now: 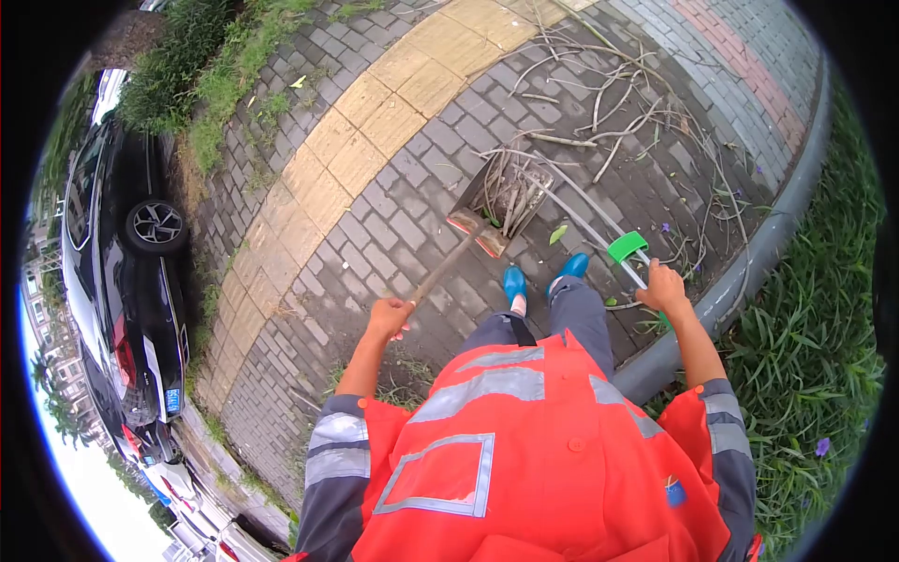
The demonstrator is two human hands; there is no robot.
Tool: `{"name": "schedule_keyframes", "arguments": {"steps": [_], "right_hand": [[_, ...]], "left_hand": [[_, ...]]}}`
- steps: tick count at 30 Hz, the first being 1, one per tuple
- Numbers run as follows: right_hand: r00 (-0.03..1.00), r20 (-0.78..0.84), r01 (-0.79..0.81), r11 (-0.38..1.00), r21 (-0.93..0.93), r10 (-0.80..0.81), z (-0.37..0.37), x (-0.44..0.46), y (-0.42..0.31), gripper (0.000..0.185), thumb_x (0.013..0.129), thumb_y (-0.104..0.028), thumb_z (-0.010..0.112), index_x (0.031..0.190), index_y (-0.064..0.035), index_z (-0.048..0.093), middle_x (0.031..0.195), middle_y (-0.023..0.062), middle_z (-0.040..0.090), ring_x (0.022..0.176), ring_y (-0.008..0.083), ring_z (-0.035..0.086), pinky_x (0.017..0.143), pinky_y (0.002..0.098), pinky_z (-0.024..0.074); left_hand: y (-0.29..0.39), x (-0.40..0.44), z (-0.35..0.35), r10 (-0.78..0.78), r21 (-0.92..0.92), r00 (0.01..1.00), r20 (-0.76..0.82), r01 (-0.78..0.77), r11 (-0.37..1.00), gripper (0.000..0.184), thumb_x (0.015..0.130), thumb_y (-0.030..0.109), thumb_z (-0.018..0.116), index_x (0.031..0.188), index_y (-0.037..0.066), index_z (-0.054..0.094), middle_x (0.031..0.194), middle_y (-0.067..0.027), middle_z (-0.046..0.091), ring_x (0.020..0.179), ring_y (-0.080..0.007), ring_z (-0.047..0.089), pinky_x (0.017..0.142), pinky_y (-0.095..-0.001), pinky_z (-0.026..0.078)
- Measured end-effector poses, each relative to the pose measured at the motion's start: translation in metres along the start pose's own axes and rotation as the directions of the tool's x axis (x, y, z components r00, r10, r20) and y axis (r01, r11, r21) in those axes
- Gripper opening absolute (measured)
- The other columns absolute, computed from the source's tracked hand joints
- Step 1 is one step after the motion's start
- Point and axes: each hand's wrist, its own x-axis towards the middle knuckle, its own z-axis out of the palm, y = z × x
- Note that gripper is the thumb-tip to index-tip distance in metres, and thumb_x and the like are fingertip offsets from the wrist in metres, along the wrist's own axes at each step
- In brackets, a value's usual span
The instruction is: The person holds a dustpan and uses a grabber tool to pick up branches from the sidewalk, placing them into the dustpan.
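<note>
Stands on gray brick ground in a red vest with shiny silver strips, dark pants and blue shoes. Holds a wooden stick handle in the left hand, with fingers curled tight around its top end. Leads along that handle, away from the body, to a dustpan lying on the bricks just past the shoes, with worn red and white on its near edge. Has a heap of dry twigs inside the dustpan. Grips long silver tongs in the right hand, with fingers wrapped around them and a green piece just past the fingers. Points the thin bars at the right side of the dustpan, but cannot tell if touching the twigs there. Has lots of loose sticks on the bricks past the dustpan and to its right, and a green leaf between the dustpan and the shoes. Has a yellow path to the left, with a black car well beyond it, and a round gray edge to the right, with green plants behind it.
</note>
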Motion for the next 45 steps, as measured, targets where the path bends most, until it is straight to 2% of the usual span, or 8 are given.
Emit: {"name": "schedule_keyframes", "arguments": {"steps": [10,11,15,22,23,25,35,45], "right_hand": [[0.988,-0.057,0.145,0.989,0.014,-0.144,-0.058,-0.059,0.000,0.033,0.060,-0.012,0.062,0.085,0.0054,0.049,0.072,0.0236,0.059,0.065,0.0381,0.060,0.062,0.0437,0.0488],[0.995,0.075,0.044,0.970,0.238,-0.064,-0.062,-0.068,-0.005,0.031,0.060,-0.013,0.062,0.082,0.0057,0.051,0.067,0.0218,0.058,0.061,0.0343,0.060,0.059,0.0418,0.0482],[0.948,0.318,-0.213,0.717,0.663,-0.013,-0.031,-0.088,-0.014,0.029,0.063,-0.019,0.061,0.077,0.0050,0.055,0.057,0.0091,0.053,0.048,0.0143,0.051,0.045,0.0291,0.0415],[0.729,0.671,-0.672,0.049,0.739,-0.138,-0.026,-0.098,-0.037,0.024,0.067,-0.023,0.059,0.077,-0.0012,0.057,0.056,0.0031,0.050,0.046,0.0098,0.047,0.040,0.0256,0.0362],[0.731,0.669,-0.670,0.042,0.741,-0.135,-0.021,-0.098,-0.037,0.024,0.067,-0.023,0.059,0.077,-0.0012,0.057,0.056,0.0031,0.050,0.046,0.0098,0.047,0.040,0.0256,0.0362],[0.864,0.503,-0.446,0.492,0.748,0.020,-0.009,-0.096,-0.038,0.026,0.067,-0.025,0.059,0.076,-0.0014,0.057,0.056,0.0033,0.050,0.046,0.0104,0.047,0.040,0.0253,0.0357],[0.896,0.412,-0.443,0.409,0.798,0.166,0.016,-0.115,-0.026,0.025,0.067,-0.025,0.058,0.073,-0.0008,0.054,0.056,0.0032,0.049,0.044,0.0123,0.046,0.040,0.0273,0.0366],[0.721,0.688,-0.602,0.420,0.679,-0.078,-0.049,-0.159,-0.035,0.021,0.069,-0.015,0.057,0.082,0.0006,0.056,0.056,0.0030,0.047,0.044,0.0095,0.044,0.038,0.0243,0.0333]], "left_hand": [[-0.048,-0.003,0.003,-0.122,-0.086,0.993,-0.009,0.121,0.989,0.039,0.074,0.036,0.062,0.095,0.002,0.060,0.064,-0.0103,0.061,0.036,-0.0123,0.048,0.033,-0.0254,0.036],[-0.050,-0.002,0.005,-0.125,-0.093,0.992,-0.008,0.124,0.988,0.039,0.074,0.036,0.062,0.095,0.002,0.060,0.064,-0.0103,0.061,0.036,-0.0123,0.048,0.033,-0.0254,0.036],[-0.042,-0.005,0.003,-0.121,-0.128,0.993,-0.015,0.118,0.985,0.039,0.074,0.035,0.062,0.095,0.003,0.061,0.064,-0.0101,0.061,0.036,-0.0121,0.048,0.033,-0.0255,0.036],[-0.029,-0.007,0.003,-0.080,-0.073,0.997,-0.007,0.079,0.994,0.037,0.075,0.035,0.061,0.093,0.003,0.062,0.062,-0.0090,0.060,0.036,-0.0127,0.048,0.032,-0.0258,0.035],[-0.028,-0.007,0.002,-0.075,-0.067,0.997,-0.006,0.074,0.995,0.037,0.075,0.035,0.061,0.093,0.003,0.062,0.062,-0.0090,0.060,0.036,-0.0127,0.048,0.032,-0.0258,0.035],[-0.029,-0.006,0.001,-0.076,-0.046,0.997,0.007,0.076,0.996,0.037,0.075,0.036,0.061,0.092,0.003,0.061,0.062,-0.0090,0.060,0.035,-0.0129,0.048,0.032,-0.0260,0.035],[-0.038,-0.004,0.002,-0.085,-0.059,0.996,0.040,0.087,0.994,0.038,0.076,0.037,0.060,0.093,0.003,0.061,0.061,-0.0085,0.059,0.036,-0.0123,0.048,0.032,-0.0260,0.034],[-0.038,-0.003,0.002,-0.128,-0.097,0.990,0.063,0.134,0.986,0.039,0.077,0.036,0.059,0.097,0.002,0.059,0.063,-0.0092,0.059,0.038,-0.0120,0.049,0.033,-0.0250,0.036]]}}
